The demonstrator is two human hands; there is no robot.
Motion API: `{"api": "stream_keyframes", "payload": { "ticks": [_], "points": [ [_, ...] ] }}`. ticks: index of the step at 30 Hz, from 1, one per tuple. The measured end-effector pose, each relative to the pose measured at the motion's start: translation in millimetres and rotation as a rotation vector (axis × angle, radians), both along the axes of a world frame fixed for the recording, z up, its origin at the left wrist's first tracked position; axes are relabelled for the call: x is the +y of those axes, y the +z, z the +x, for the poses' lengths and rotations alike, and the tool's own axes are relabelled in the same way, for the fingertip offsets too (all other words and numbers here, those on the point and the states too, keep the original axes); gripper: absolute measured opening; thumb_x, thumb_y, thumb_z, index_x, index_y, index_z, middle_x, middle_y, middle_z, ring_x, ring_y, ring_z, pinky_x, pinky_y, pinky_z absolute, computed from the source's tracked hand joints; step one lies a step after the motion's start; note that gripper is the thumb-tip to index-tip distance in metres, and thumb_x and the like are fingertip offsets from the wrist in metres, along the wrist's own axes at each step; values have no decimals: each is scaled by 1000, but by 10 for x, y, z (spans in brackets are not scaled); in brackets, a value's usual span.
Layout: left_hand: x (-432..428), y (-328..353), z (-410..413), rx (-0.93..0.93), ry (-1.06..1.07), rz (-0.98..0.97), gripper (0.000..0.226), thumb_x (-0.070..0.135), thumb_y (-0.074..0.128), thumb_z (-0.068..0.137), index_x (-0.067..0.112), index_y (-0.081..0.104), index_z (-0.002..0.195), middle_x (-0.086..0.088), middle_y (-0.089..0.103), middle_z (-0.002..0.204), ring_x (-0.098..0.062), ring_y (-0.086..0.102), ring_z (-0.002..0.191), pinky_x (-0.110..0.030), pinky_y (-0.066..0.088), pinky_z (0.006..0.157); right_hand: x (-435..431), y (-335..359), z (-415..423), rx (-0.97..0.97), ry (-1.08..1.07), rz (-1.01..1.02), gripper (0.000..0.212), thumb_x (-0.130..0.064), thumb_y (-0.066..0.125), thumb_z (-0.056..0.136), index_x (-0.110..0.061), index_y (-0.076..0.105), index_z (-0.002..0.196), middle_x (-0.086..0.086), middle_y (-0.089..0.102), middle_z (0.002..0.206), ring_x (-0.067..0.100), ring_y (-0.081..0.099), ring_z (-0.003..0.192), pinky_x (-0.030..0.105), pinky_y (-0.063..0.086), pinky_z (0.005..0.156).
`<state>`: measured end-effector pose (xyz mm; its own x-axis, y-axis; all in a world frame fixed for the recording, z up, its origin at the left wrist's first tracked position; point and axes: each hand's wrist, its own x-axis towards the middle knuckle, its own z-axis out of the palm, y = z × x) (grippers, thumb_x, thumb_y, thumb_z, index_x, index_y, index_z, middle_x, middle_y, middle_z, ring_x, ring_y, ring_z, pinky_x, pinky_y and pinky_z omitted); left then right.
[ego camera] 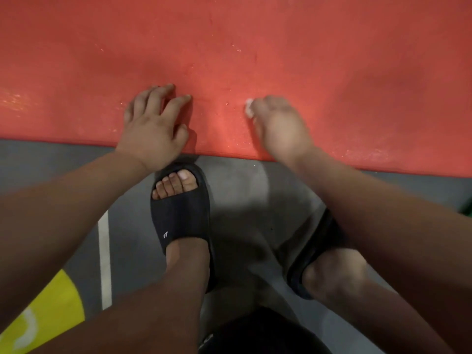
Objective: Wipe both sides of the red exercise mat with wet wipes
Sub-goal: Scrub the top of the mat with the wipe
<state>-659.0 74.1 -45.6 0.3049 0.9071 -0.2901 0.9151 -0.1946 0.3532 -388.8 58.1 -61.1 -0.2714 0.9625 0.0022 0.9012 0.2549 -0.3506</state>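
The red exercise mat (255,47) lies flat on the floor and fills the upper half of the view. Its near edge runs across the middle. My left hand (153,126) rests on the mat near that edge with its fingers spread and holds nothing. My right hand (278,126) is blurred and presses down on the mat a little to the right. A small white wet wipe (248,107) shows under its fingertips, mostly hidden by the hand. Wet streaks shine on the mat around both hands.
Below the mat is grey floor (242,195) with a white line (104,256) and a yellow marking (43,315) at the lower left. My feet in black slides (182,221) stand close to the mat's near edge. A green object (467,208) peeks in at the right edge.
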Motion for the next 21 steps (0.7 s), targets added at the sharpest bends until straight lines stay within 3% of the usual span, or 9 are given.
{"api": "stream_keyframes", "payload": {
  "ticks": [2,4,6,10,12,17,19,21],
  "points": [
    [0,-4,-5,5,-7,-6,63,45,43,89,30,41,151,-8,31,161,-37,22,148,-64,21,118,176,1,107,-33,-302,4,16,-9,47,88,-6,61,96,21,62,87,42,58,80,45,40,69],
    [2,-11,-10,13,-14,1,63,45,44,90,30,41,151,-8,32,161,-37,23,147,-63,22,117,175,16,-45,-29,-416,-15,27,-9,39,83,-5,61,98,20,63,88,41,59,80,43,39,70],
    [5,-13,-15,15,-17,11,63,45,45,90,30,42,151,-8,33,160,-38,25,147,-63,22,117,11,56,-326,51,-228,-49,38,-9,36,82,1,64,105,21,64,88,40,60,81,44,45,71],
    [4,-19,-31,16,-28,31,62,43,47,91,29,42,151,-8,33,160,-37,25,147,-62,21,117,-173,109,-425,-8,395,-138,21,-9,49,89,-5,60,106,14,59,91,35,58,83,44,51,69],
    [3,-22,-41,18,-31,37,62,43,47,91,29,42,151,-8,34,160,-37,26,146,-62,23,117,54,73,-293,-42,368,-68,12,-13,52,93,-8,59,102,15,59,88,36,58,81,44,51,69],
    [49,-3,-61,20,41,46,67,42,45,90,19,41,152,-9,37,155,-34,33,139,-56,29,110,568,46,-160,-95,-238,23,20,-6,46,88,-8,61,102,20,64,95,41,59,88,44,43,77],
    [99,8,-75,0,108,47,66,39,46,90,16,41,152,-10,37,154,-33,33,137,-54,30,108,466,54,-347,-75,-156,4,26,-5,46,88,-5,63,107,19,65,95,40,60,88,44,45,77],
    [132,7,-108,4,143,50,64,37,47,91,16,42,151,-11,37,154,-34,32,138,-55,30,108,228,40,-503,-15,162,-45,21,-6,52,90,-5,63,108,15,64,92,36,59,85,43,47,73]
  ]
}}
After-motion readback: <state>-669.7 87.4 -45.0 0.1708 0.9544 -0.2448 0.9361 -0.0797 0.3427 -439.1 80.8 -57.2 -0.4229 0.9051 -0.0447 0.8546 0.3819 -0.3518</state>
